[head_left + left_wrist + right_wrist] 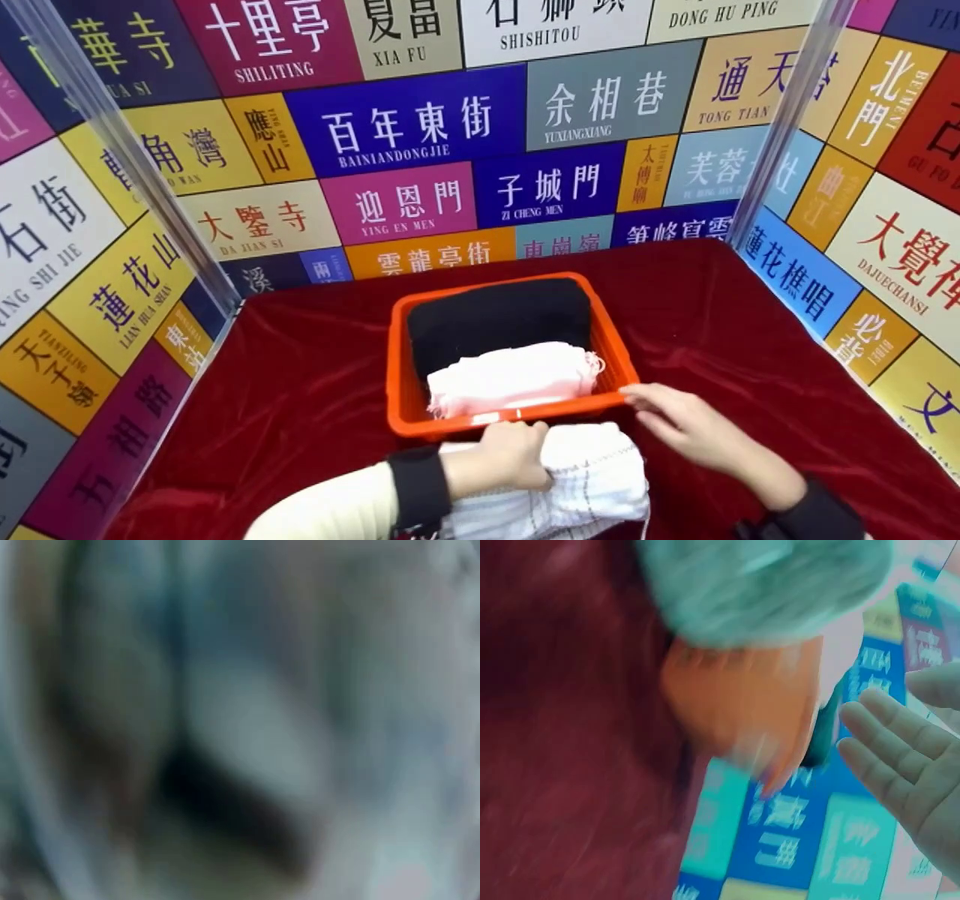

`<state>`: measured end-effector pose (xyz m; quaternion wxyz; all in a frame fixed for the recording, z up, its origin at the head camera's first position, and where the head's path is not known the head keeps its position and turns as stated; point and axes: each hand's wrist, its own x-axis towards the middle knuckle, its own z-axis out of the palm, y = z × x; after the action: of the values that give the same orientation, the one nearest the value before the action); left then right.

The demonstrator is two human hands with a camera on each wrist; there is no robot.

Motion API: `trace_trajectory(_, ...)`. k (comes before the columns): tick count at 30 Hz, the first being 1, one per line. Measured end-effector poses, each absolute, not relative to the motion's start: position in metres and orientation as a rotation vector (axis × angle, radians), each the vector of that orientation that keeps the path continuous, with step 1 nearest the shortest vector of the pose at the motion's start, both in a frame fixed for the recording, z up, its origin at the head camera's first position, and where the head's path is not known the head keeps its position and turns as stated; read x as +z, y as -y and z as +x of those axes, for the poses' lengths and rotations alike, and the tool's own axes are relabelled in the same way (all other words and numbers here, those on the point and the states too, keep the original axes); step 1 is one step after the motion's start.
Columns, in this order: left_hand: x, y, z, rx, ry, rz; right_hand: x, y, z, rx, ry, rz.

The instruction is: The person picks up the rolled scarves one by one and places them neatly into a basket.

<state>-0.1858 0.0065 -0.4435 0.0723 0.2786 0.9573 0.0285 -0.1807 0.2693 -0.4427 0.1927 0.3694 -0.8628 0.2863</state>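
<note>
A folded white cloth with grey stripes (585,480) lies in front of the basket, and my left hand (514,454) grips it from above with curled fingers. My right hand (686,424) is held out with fingers fairly straight, its fingertips right at the front right corner of the orange plastic basket (626,360). In the right wrist view the palm and fingers of that right hand (919,765) hold nothing, and the white cloth (772,592) shows blurred beside the basket (739,690). Inside the basket are a pale pink fringed cloth roll (517,379) and a black cloth (502,319). The left wrist view is too blurred to read.
Dark red velvet (300,375) covers the table under the basket. Panels with colourful place-name signs (405,135) stand at the back and both sides, joined by clear corner posts (780,127).
</note>
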Motion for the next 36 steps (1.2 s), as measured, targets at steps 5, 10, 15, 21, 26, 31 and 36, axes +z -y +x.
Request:
trace_trajectory(5,-0.453,-0.019,-0.185,-0.055,-2.939,0.9,-0.441,-0.245,-0.178,0.73,2.332,1.315)
trace_trajectory(10,-0.457,-0.015,-0.183,-0.059,-2.961,0.96,-0.447,-0.226,-0.181,0.493,2.469,1.445)
trace_trajectory(15,-0.463,0.0,-0.18,0.036,-2.895,1.036,-0.455,-0.21,-0.18,0.244,2.73,1.388)
trace_trajectory(21,-0.464,0.033,-0.176,0.169,-2.734,1.004,-0.457,-0.202,-0.188,0.078,2.918,1.389)
trace_trajectory(26,-0.467,0.061,-0.174,0.197,-2.704,0.91,-0.461,-0.209,-0.199,0.181,3.031,1.415)
trace_trajectory(31,-0.473,0.079,-0.174,0.305,-2.655,0.842,-0.468,-0.215,-0.205,0.35,3.176,1.395)
trace_trajectory(36,-0.476,0.084,-0.179,0.457,-2.573,0.686,-0.475,-0.22,-0.21,0.458,3.198,1.433)
